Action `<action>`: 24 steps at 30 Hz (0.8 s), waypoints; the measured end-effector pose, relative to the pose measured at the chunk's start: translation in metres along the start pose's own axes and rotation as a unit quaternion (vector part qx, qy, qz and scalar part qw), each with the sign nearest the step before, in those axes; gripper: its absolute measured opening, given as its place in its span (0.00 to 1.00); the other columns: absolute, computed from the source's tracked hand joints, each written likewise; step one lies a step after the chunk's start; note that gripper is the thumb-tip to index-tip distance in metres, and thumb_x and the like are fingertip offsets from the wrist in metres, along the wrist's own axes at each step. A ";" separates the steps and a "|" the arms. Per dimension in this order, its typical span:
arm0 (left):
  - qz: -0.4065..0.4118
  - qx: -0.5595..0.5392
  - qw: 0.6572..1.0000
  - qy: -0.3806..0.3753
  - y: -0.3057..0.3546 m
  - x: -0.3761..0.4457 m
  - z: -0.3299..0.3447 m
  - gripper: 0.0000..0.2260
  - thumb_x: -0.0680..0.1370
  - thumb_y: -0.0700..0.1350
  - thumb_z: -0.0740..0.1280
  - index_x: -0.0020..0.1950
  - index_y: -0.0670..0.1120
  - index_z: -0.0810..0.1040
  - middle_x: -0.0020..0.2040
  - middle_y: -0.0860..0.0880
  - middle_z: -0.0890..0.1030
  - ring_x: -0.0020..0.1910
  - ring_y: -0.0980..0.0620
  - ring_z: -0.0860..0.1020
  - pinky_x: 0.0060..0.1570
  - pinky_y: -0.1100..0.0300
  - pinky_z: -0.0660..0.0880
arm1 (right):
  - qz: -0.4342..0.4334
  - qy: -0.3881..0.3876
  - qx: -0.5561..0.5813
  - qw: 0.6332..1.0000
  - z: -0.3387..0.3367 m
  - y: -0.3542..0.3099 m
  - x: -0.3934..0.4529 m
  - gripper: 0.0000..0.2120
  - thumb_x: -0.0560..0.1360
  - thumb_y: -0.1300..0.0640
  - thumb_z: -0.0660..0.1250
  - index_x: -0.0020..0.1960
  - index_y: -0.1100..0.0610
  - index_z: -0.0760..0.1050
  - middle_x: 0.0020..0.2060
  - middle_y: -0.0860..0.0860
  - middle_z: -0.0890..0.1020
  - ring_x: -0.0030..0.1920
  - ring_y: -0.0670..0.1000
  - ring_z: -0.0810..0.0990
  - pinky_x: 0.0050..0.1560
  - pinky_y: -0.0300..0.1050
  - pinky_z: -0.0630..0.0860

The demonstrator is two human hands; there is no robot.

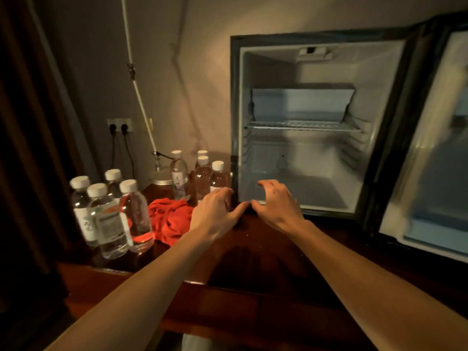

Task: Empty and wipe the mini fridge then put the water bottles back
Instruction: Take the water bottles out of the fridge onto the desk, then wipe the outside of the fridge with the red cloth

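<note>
Eight water bottles stand on the table (253, 249), left of the mini fridge (304, 122). Four bottles (109, 219) stand close together at the front left. Four more (202, 176) stand at the back, just beside the fridge wall. One red cloth (169, 219) lies bunched between the two groups. The fridge door (435, 148) is open and cut off at the right edge. One wire shelf (301, 125) sits inside.

The left hand (215, 211) partly hides one back bottle; its grip cannot be made out. The right hand (276, 201) hangs released at the fridge's front bottom corner.
</note>
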State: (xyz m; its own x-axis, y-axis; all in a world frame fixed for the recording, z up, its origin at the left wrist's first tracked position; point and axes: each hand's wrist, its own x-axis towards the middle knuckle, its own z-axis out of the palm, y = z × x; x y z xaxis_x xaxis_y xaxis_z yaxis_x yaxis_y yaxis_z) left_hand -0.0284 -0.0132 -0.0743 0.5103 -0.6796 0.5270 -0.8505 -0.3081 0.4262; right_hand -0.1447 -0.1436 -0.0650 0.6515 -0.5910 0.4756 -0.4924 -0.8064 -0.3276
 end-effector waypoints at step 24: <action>0.196 -0.153 0.960 -0.131 0.181 0.045 0.111 0.14 0.75 0.55 0.68 0.59 0.53 0.76 0.57 0.53 0.78 0.57 0.49 0.77 0.51 0.53 0.75 | 0.134 0.158 -0.115 0.971 -0.137 0.145 -0.082 0.10 0.77 0.55 0.66 0.57 0.55 0.76 0.51 0.52 0.81 0.51 0.54 0.79 0.50 0.46 0.74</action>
State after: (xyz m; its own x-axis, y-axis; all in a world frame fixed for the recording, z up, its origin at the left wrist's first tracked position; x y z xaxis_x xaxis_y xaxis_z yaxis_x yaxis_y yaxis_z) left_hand -0.1735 -0.1734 -0.0556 0.0746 -0.8602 0.5045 -0.8730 0.1881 0.4499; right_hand -0.3488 -0.2096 -0.0393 0.2898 -0.7141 0.6373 -0.7600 -0.5764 -0.3003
